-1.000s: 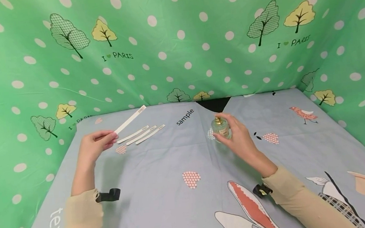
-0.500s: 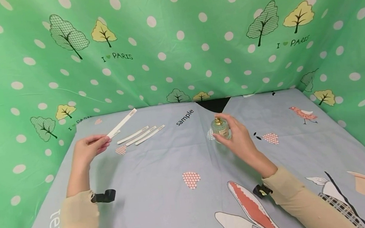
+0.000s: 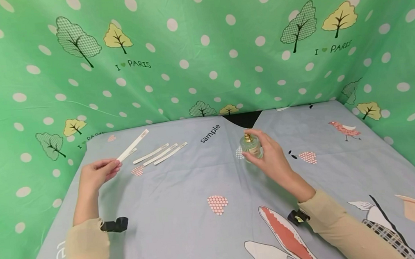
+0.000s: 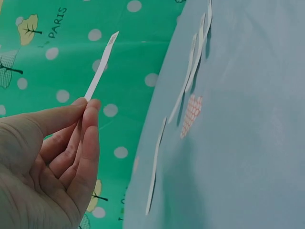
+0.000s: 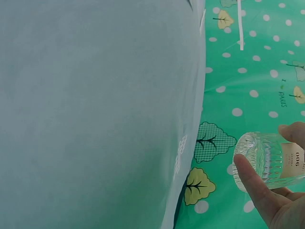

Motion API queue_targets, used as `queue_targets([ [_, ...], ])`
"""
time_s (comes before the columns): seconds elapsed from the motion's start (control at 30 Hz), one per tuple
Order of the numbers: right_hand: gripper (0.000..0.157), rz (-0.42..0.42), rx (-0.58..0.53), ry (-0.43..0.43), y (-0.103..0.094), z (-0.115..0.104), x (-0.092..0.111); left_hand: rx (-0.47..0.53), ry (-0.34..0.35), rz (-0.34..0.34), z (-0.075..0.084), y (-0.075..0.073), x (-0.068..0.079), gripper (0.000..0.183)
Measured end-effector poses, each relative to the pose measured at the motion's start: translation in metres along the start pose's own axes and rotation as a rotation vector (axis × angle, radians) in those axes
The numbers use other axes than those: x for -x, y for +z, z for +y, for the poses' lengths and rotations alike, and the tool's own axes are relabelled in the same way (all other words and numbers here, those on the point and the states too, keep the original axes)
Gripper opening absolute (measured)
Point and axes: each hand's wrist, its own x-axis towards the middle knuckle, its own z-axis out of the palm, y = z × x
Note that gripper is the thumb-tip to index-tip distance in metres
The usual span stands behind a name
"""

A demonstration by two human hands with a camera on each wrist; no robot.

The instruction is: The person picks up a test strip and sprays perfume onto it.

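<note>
Head view: the left hand (image 3: 98,176) pinched a paper strip (image 3: 133,146) over the table (image 3: 178,214), near four loose strips (image 3: 161,154); to their right, the right hand (image 3: 272,156) gripped a glass bottle (image 3: 250,145).

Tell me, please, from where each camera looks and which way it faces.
Head: worn on the head, looks forward and down at the cloth; left hand, right hand and both sleeves show.
Left wrist: worn there, faces the held white strip; the left hand shows.
Right wrist: worn there, faces the bottle and the green backdrop; part of the right hand shows.
Shared: head and right wrist views both show the bottle.
</note>
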Motion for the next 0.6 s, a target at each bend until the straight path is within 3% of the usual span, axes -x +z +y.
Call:
queue_targets([
  [0.37, 0.065, -0.01, 0.004, 0.008, 0.0, -0.001, -0.001, 0.064, -0.081, 0.021, -0.011, -0.004, -0.005, 0.002],
  [0.6, 0.065, -0.008, 0.002, 0.005, 0.0, -0.001, 0.0, 0.129, -0.135, 0.024, -0.021, -0.008, -0.011, 0.025],
])
